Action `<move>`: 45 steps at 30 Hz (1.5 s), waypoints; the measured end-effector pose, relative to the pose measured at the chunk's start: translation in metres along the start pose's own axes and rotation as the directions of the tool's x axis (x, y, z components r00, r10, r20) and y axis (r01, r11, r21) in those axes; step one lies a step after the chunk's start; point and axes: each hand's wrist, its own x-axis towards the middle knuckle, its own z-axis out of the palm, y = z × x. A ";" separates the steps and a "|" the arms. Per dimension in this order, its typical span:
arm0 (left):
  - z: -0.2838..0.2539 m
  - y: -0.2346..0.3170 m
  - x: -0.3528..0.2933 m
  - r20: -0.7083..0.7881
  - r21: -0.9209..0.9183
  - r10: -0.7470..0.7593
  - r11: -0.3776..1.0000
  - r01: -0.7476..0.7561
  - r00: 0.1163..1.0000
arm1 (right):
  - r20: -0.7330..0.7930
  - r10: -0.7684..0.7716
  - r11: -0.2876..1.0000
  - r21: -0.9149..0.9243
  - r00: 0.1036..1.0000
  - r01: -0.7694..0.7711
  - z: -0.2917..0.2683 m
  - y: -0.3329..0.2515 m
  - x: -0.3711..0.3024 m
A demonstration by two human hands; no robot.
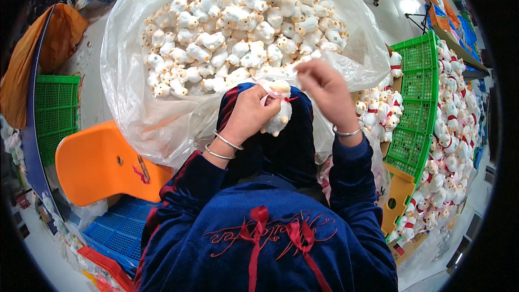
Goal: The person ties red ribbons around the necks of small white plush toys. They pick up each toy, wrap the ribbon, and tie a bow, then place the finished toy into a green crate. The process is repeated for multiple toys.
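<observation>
Over my lap, my left hand [250, 112] grips a small white plush toy [277, 119] with a cream head and tan feet. A pale pink ribbon [268, 92] runs by its neck under my fingers, and a short red ribbon end [290, 99] sticks out to the right. My right hand [328, 96] is raised to the right of the toy, apart from it. Its fingers are bent and smeared by motion, so whether they hold anything does not show. Silver bangles circle both wrists.
A big clear plastic bag [121, 70] full of similar toys lies ahead. At left stands an orange chair [92, 165] with small scissors [142, 170] on it. A green crate [413, 97] is at right, beside toys wearing red ribbons [451, 124]. Red ribbons [254, 254] hang over my chest.
</observation>
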 end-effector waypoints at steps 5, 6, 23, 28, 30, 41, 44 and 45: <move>0.002 -0.004 -0.003 -0.020 -0.027 -0.019 0.999 0.018 1.000 | 0.121 -0.046 0.955 -0.285 0.992 0.079 0.028 0.016 -0.014; 0.003 -0.001 -0.005 -0.023 -0.045 -0.048 0.998 0.047 0.999 | 0.093 -0.042 0.958 -0.277 0.995 0.066 0.031 0.018 -0.016; 0.007 -0.007 -0.010 -0.162 0.022 0.214 0.977 -0.214 0.963 | -0.004 0.385 0.772 0.549 0.923 -0.320 0.040 0.024 -0.018; 0.004 -0.008 -0.009 -0.139 0.034 0.193 0.981 -0.190 0.971 | 0.059 0.489 0.661 0.626 0.871 -0.414 0.033 0.033 -0.021; 0.001 -0.006 -0.009 -0.115 0.012 0.145 0.989 -0.145 0.983 | 0.059 0.496 0.643 0.646 0.866 -0.412 0.030 0.032 -0.022; 0.004 -0.016 -0.011 -0.152 -0.078 0.169 0.980 -0.183 0.974 | 0.383 0.463 0.853 0.052 0.799 -0.519 0.003 0.021 -0.023; 0.004 -0.015 -0.012 -0.164 -0.076 0.170 0.980 -0.184 0.972 | 0.448 0.355 0.899 0.078 0.821 -0.431 0.005 0.029 -0.025; 0.004 -0.014 -0.012 -0.173 -0.074 0.173 0.979 -0.187 0.970 | 0.440 0.356 0.902 0.069 0.824 -0.427 0.006 0.027 -0.024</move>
